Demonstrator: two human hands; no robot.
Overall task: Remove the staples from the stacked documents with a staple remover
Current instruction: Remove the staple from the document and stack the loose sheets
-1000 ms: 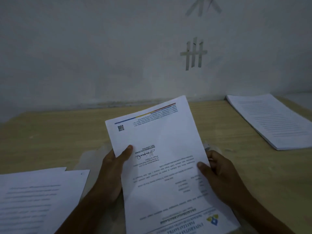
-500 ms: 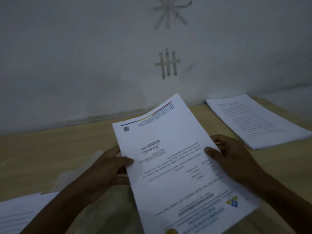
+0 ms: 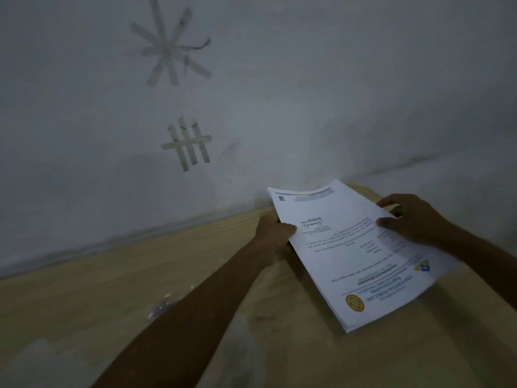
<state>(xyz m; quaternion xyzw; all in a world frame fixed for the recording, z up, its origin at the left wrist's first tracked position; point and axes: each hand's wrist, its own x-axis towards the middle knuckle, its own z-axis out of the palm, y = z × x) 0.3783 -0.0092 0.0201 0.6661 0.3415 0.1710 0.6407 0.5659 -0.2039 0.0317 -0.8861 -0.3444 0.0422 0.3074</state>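
Note:
A white printed document (image 3: 347, 247), several sheets thick, is held above the wooden table (image 3: 98, 289) at the right, its letterhead end toward me. My left hand (image 3: 275, 233) grips its left edge, thumb on top. My right hand (image 3: 411, 219) holds the right edge, thumb pressed on the page and fingers curled behind. No staple remover and no staple can be made out.
A grey wall (image 3: 279, 93) with crossed tape strips (image 3: 186, 144) rises behind the table. Something small and shiny (image 3: 162, 305) lies on the table by my left forearm. The stack of papers seen earlier on the right is hidden behind the held document.
Both hands have carried the document to the right and farther from me, toward the wall. The view swung left and up, so the left-hand papers dropped out of sight.

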